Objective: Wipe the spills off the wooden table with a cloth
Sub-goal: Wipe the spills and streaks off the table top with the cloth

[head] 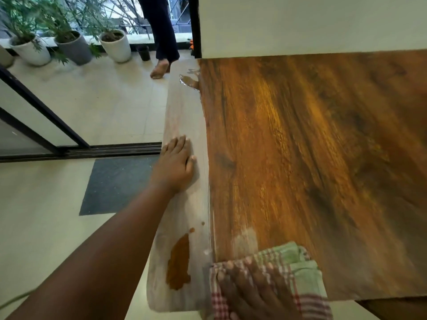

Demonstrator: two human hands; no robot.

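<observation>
Two hands on the bench (312,146), wooden, dark brown and glossy over most of its top, with a pale matte strip (182,125) along its left edge. Left hand (176,166) laid flat, palm down, on that strip about midway along, fingers spread and pointing away, grip released and grasping nothing, arm stretched out from the lower left. Right hand (256,289) pressed down on the cloth (288,271) at the near edge, fingers splayed over the fabric rather than clenched round it. Cloth bunched, checked red and white at the near side and pale green at the far side, lying on the dark wood just right of the strip. Whitish smear (246,239) on the wood touching the cloth's far edge. Brown spill (179,266) on the strip, between forearm and cloth, with small brown drops (191,230) just beyond it. Clear puddle (189,80) at the far end of the strip, well apart from both hands. Beyond the bench: tiled floor (104,100), dark mat (115,183), three potted plants (69,45) in a row, and another person's legs (163,38), barefoot, near a doorway. Much of the picture blurred.
</observation>
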